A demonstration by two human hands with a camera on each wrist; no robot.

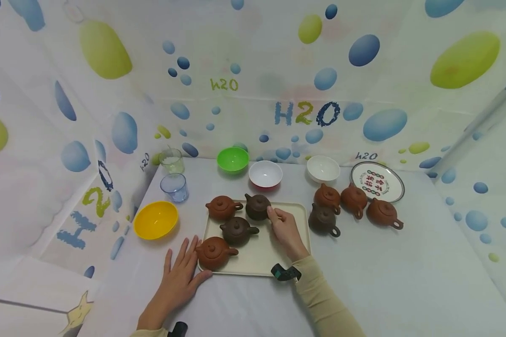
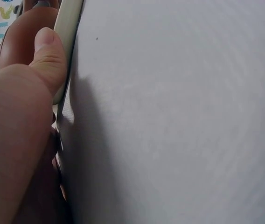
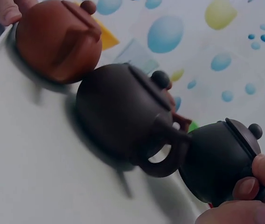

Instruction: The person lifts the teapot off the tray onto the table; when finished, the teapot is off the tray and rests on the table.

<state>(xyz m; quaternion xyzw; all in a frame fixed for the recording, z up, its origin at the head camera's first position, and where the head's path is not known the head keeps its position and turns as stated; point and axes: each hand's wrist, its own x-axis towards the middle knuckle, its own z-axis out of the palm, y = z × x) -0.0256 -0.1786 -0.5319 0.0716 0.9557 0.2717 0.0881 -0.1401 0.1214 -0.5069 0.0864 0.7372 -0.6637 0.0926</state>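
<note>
My right hand (image 1: 287,229) pinches the handle of a dark brown teapot (image 1: 256,208) at the back of a cream tray (image 1: 259,260). In the right wrist view, thumb and fingers close round that handle, partly hiding it. A second dark teapot (image 1: 238,231) sits mid-tray, its handle pointing right. Two reddish-brown teapots, one at the back left (image 1: 222,208) and one at the front left (image 1: 212,253), also stand on the tray. Fingers spread, my left hand (image 1: 179,281) lies at the tray's front left corner, its thumb against the edge near the front teapot.
Right of the tray stand three reddish-brown teapots (image 1: 383,214) and a dark one (image 1: 322,220), beside a patterned oval plate (image 1: 377,181). Green (image 1: 233,160), red-and-white (image 1: 265,174) and white (image 1: 323,169) bowls line the back. A yellow bowl (image 1: 156,220) and two glasses (image 1: 174,187) stand left.
</note>
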